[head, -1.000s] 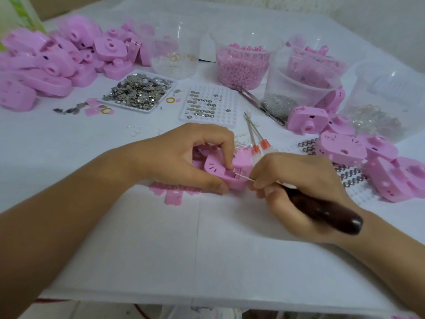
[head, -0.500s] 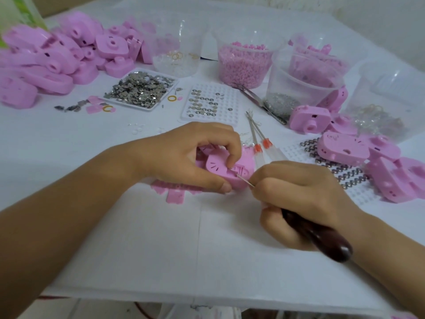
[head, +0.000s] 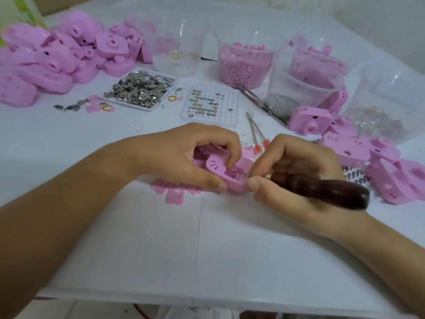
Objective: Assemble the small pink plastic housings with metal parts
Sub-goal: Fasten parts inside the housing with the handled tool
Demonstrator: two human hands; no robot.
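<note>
My left hand (head: 184,155) grips a small pink housing (head: 232,173) just above the white table, thumb under its near edge and index finger curled over its top. My right hand (head: 292,178) holds an awl with a dark wooden handle (head: 322,191). Its thin metal tip (head: 250,174) pokes into the open rectangular slot on the housing's face. A white tray of small metal plates (head: 140,89) and a white grid tray with round metal discs (head: 209,103) lie behind my hands.
A heap of pink housings (head: 55,58) fills the back left and another group (head: 379,162) lies at the right. Clear tubs (head: 247,63) with pink bits and springs stand along the back. Two red-tipped pins (head: 257,134) and loose pink covers (head: 176,195) lie near my hands.
My right hand has rolled so the awl handle now lies nearly level, pointing right. The tip has gone from the housing's edge into its slot. My left hand keeps its hold.
</note>
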